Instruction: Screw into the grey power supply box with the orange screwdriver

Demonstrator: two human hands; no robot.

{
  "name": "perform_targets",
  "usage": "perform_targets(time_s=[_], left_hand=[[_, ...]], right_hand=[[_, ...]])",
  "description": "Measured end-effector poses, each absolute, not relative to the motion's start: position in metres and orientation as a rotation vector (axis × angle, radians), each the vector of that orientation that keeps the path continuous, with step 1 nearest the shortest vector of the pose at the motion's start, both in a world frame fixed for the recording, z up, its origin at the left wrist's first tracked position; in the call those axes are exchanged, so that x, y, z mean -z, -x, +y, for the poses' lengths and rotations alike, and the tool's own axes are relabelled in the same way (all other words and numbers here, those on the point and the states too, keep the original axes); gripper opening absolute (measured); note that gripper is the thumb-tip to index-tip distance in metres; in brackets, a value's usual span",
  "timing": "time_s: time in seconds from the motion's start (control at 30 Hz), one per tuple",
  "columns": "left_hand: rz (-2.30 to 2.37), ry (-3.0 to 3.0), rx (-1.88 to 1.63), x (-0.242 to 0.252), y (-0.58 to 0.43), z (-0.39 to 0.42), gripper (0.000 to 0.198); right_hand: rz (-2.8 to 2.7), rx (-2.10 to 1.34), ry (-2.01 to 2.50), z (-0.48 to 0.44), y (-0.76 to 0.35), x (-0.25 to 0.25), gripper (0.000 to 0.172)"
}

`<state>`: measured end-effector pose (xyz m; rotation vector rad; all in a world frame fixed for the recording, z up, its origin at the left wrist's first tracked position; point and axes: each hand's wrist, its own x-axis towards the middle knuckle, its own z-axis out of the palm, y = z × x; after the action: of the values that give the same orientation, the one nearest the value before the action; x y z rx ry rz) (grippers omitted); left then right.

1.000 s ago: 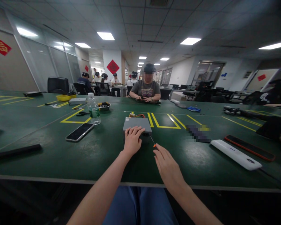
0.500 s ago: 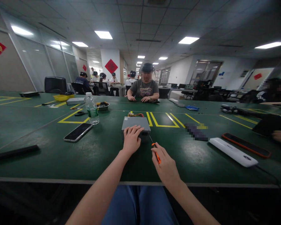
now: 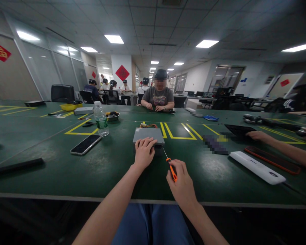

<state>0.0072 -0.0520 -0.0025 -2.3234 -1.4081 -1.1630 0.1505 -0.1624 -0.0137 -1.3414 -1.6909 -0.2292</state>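
Observation:
A grey metal computer power supply (image 3: 148,134) sits on the green table in front of me, with coloured wires (image 3: 149,126) at its far side. My left hand (image 3: 144,152) lies over its near left part, fingers across the top, gripping it; the thumb is mostly hidden. In my right hand (image 3: 180,178) is a screwdriver (image 3: 171,167) with an orange and black handle. Its thin shaft points up and left, and the tip is at the box's near right corner. Whether the tip sits in a screw is too small to tell.
Left of the box are a phone (image 3: 86,144), a water bottle (image 3: 101,121) and a metal bowl (image 3: 112,116). A white power bank-like device (image 3: 257,167) lies right, near a co-worker's hand (image 3: 260,136) holding a dark flat thing. Another person (image 3: 158,93) sits opposite.
My right hand and the screwdriver handle have shifted slightly down and right; the tip stays at the box's corner. At right, a co-worker's arm has reached in with the dark flat thing.

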Motion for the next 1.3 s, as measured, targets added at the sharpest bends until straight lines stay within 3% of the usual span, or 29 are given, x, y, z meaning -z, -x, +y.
perform_targets(time_s=[0.2, 0.4, 0.63, 1.3], left_hand=[[-1.412, 2.303, 1.187, 0.004, -0.008, -0.049, 0.033], [-1.396, 2.269, 1.217, 0.006, -0.008, -0.046, 0.031], [-1.345, 2.278, 1.196, 0.006, -0.006, -0.046, 0.032], [-1.32, 2.304, 1.184, 0.008, -0.003, -0.045, 0.036]], right_hand=[[-1.865, 0.655, 1.445, -0.162, -0.152, 0.006, 0.022], [-1.835, 0.383, 1.644, -0.164, -0.143, -0.005, 0.023], [-1.89, 0.132, 1.611, -0.168, -0.138, 0.02, 0.026], [-1.812, 0.028, 1.455, -0.158, -0.117, 0.024, 0.026]])
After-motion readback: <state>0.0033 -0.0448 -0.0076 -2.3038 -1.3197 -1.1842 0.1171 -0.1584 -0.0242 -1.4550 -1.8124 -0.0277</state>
